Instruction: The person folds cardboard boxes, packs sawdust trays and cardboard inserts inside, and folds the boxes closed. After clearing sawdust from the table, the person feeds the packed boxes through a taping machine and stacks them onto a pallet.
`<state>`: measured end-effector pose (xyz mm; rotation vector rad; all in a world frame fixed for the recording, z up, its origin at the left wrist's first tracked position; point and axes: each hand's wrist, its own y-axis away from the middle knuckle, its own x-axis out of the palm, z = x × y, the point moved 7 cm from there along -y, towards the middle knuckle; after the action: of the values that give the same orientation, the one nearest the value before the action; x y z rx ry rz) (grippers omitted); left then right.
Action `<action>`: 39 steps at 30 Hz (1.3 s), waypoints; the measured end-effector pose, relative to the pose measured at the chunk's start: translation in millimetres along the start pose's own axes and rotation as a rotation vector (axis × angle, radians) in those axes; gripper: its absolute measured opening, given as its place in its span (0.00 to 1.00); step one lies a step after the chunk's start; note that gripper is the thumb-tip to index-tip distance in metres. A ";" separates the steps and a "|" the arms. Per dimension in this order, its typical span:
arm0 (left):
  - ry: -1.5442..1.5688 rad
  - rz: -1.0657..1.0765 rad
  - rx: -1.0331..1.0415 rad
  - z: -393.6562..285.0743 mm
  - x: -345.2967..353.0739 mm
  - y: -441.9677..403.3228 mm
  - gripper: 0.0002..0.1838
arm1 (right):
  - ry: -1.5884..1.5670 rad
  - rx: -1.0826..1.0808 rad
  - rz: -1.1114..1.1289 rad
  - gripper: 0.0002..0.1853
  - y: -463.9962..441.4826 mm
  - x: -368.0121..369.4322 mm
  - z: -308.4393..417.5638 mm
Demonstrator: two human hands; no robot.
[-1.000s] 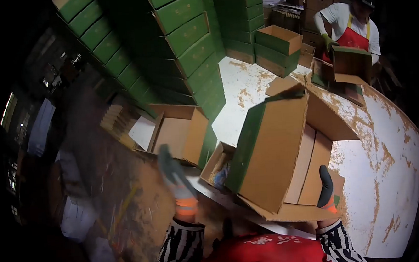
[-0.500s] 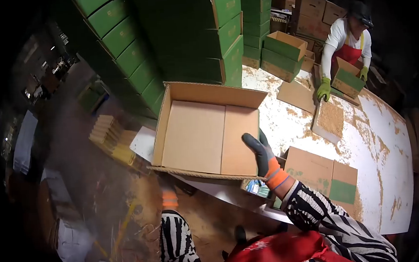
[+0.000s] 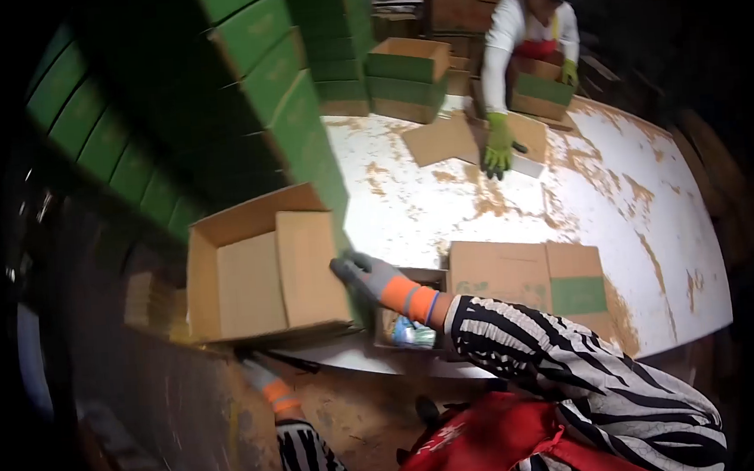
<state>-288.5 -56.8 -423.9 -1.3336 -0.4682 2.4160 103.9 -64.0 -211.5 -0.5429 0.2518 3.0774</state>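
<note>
An open cardboard box (image 3: 250,282) stands at the near left edge of the white table (image 3: 410,207), its open side facing me. My right hand (image 3: 367,277), in a grey glove with an orange cuff, is at the box's right wall, thumb on the rim and fingers behind the wall. My left hand (image 3: 259,376), gloved alike, is low under the box's near edge; its fingers are mostly hidden. Just right of the box is a small open carton (image 3: 412,320) with blue and white packets inside.
Tall stacks of green boxes (image 3: 293,128) rise at the left. A flattened carton (image 3: 517,274) lies on the near table. Across it, a co-worker (image 3: 525,45) in yellow-green gloves touches a board and a green box (image 3: 541,96). An open green box (image 3: 408,78) stands at the back.
The box held by my right hand has moved left and down to the table's left edge. The co-worker's glove has reached over the board. My view has shifted.
</note>
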 end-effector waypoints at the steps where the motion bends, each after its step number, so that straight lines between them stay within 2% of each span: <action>1: 0.331 -0.117 -0.220 18.7 -49.1 -1.5 0.23 | -0.052 -0.115 -0.094 0.40 29.7 -25.6 2.8; 2: 0.845 -0.272 -0.432 20.9 -125.9 -1.7 0.24 | -0.089 -0.231 -0.178 0.37 61.4 -47.5 1.4; 3: 1.190 -0.364 -0.483 5.6 -190.3 6.4 0.24 | -0.041 -0.231 -0.218 0.36 93.8 -78.6 -6.4; 4: 1.424 -0.385 -0.399 -25.8 -249.8 15.0 0.25 | 0.012 -0.241 -0.247 0.36 127.0 -117.1 -20.8; 6: 1.718 -0.305 -0.023 -104.9 -351.2 31.5 0.26 | 0.145 -0.119 -0.479 0.35 177.6 -200.4 -88.8; 8: 1.522 0.097 0.557 -157.3 -413.0 19.7 0.31 | 0.142 -0.072 -0.640 0.36 206.9 -251.2 -128.7; 10: 1.290 0.104 0.742 -235.7 -452.4 47.7 0.36 | 0.174 0.154 -0.992 0.39 263.4 -341.4 -227.4; 12: 1.187 0.196 0.726 -301.1 -446.3 59.5 0.40 | 0.750 0.551 -1.093 0.41 309.9 -389.9 -331.2; 13: 1.127 0.227 0.694 -325.7 -444.8 60.6 0.42 | 0.406 0.741 -0.886 0.43 324.6 -393.1 -350.9; 15: 0.979 0.330 0.738 -349.2 -445.3 69.7 0.45 | 0.029 0.732 -0.670 0.43 325.7 -359.9 -407.1; 16: 0.898 0.376 0.723 -354.9 -440.1 70.1 0.47 | 0.278 0.605 -0.845 0.42 331.3 -354.7 -458.1; 17: 0.893 0.324 0.725 -356.7 -435.1 71.9 0.47 | 0.269 0.549 -0.948 0.37 339.0 -352.0 -396.7; 18: 0.885 0.283 0.728 -356.7 -432.7 74.8 0.48 | 0.100 0.334 -0.888 0.34 335.8 -358.1 -360.3; 19: 0.834 0.322 0.737 -357.0 -433.7 73.0 0.49 | 0.024 0.268 -0.882 0.37 335.8 -360.2 -329.3; 20: 0.857 0.321 0.714 -354.8 -431.1 72.0 0.48 | -0.053 0.214 -0.884 0.40 337.6 -361.9 -307.8; 22: 0.928 0.298 0.695 -361.3 -420.4 75.7 0.48 | -0.419 0.060 -0.784 0.32 330.0 -377.4 -302.0; 23: 0.954 0.269 0.627 -362.0 -418.3 73.2 0.50 | -0.501 -0.049 -0.715 0.28 329.9 -383.8 -264.5; 26: 1.134 -0.159 0.392 -305.0 -498.2 21.0 0.53 | -0.620 -0.109 -0.645 0.25 331.6 -417.1 -218.9; 27: 1.057 -0.345 0.338 -283.7 -525.9 6.6 0.57 | -0.576 -0.133 -0.612 0.24 331.5 -429.9 -230.2; 28: 1.070 -0.387 0.276 -260.5 -560.7 -12.6 0.51 | -0.571 -0.285 -0.548 0.23 335.1 -438.4 -196.9; 30: 0.911 -0.250 0.507 -240.7 -639.4 -57.6 0.39 | -0.484 -0.257 -0.440 0.25 330.9 -455.6 -219.6; 31: 0.922 -0.295 0.644 -245.8 -622.7 -54.7 0.28 | -0.349 -0.239 -0.516 0.26 332.5 -465.0 -230.8; 32: 1.134 0.322 0.696 -258.1 -590.0 -58.1 0.23 | -0.213 -0.228 -0.587 0.28 335.0 -471.0 -239.7; 33: 1.178 0.402 0.755 -259.6 -590.9 -56.7 0.20 | -0.074 -0.221 -0.657 0.30 332.0 -476.1 -240.7; 34: 1.220 0.481 0.816 -260.7 -594.3 -56.5 0.18 | 0.008 -0.256 -0.846 0.37 347.2 -473.9 -190.1; 36: 1.184 0.706 0.883 -261.6 -604.4 -60.0 0.19 | 0.330 -0.539 -1.005 0.40 367.2 -450.5 -91.9; 38: 1.171 0.917 0.931 -266.5 -604.1 -60.5 0.21 | 0.745 -0.629 -0.760 0.44 353.6 -406.4 -24.5; 39: 1.180 1.007 0.940 -272.0 -597.2 -63.3 0.23 | 0.798 -0.545 -0.575 0.46 337.9 -381.6 -17.0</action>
<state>251.9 -233.4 -89.9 -2.2727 1.6802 1.3289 456.9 -392.1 -44.5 -1.5148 -0.6495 2.1992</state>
